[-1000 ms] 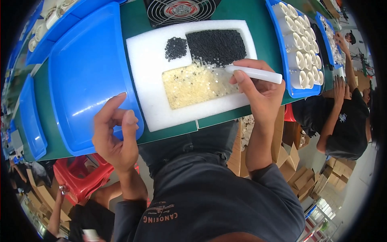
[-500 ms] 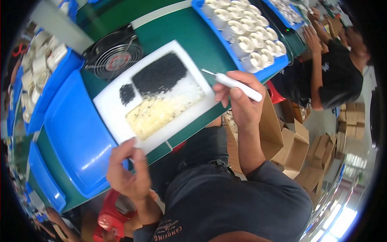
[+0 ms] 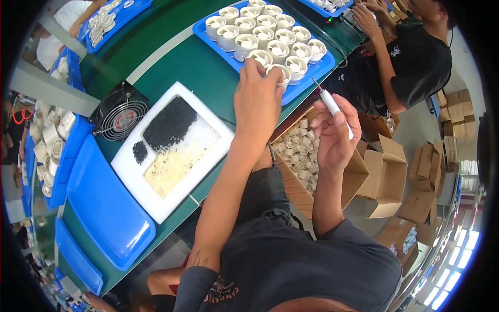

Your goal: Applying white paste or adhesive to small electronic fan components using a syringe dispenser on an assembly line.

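My left hand [image 3: 256, 101] reaches over the near edge of a blue tray [image 3: 310, 83] filled with rows of white fan housings. Its fingers are closed about one white fan housing [image 3: 280, 76] at the tray's near corner, partly hidden by the hand. In my right hand [image 3: 337, 132], held up to the right of the tray, is a pen-like tool [image 3: 332, 107] with a white handle and a thin metal tip pointing up and away. To the left lies a white foam tray [image 3: 171, 208] holding small black pieces [image 3: 171, 123] and small pale yellow pieces [image 3: 169, 171].
A black fan [image 3: 122, 114] with a wire guard stands beyond the foam tray. Blue trays [image 3: 104, 203] line the left side, one heaped with white parts [image 3: 53, 143]. Below the bench edge sits a cardboard box [image 3: 349, 179] of white parts. A person in black [image 3: 421, 67] works at the right.
My left hand has left the foam tray's near corner and reached right to the fan housings. The view has shifted right. My right hand still holds the tool, now tilted more upright.
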`<action>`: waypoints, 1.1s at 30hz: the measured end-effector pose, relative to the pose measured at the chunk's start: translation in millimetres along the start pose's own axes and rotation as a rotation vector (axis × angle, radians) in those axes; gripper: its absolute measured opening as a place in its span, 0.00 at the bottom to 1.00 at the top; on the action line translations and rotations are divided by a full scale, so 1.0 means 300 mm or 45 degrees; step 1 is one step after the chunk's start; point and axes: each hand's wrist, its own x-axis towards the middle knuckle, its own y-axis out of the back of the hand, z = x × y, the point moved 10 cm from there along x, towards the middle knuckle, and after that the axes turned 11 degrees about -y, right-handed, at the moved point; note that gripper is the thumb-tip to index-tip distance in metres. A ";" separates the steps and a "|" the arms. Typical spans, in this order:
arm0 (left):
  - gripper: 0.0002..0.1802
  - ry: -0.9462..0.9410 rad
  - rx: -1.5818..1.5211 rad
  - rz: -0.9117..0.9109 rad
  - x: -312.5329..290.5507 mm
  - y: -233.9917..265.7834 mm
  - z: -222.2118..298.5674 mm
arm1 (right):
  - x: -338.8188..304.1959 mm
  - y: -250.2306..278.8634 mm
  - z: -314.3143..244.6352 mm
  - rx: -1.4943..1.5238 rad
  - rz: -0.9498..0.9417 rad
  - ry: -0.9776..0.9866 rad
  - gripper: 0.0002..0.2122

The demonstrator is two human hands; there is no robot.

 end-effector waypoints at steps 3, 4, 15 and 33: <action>0.10 -0.075 0.074 0.036 0.003 0.056 0.015 | 0.004 -0.011 0.002 0.032 0.003 -0.004 0.16; 0.09 0.001 -0.220 0.156 -0.001 0.097 -0.002 | 0.004 -0.026 0.003 0.048 -0.013 -0.007 0.16; 0.18 0.708 -1.780 1.040 -0.265 0.343 -0.233 | -0.125 -0.496 0.121 0.102 -0.423 -0.319 0.16; 0.21 0.584 -1.259 1.486 -0.431 0.595 -0.324 | -0.227 -0.754 0.167 -0.396 -0.536 -0.075 0.13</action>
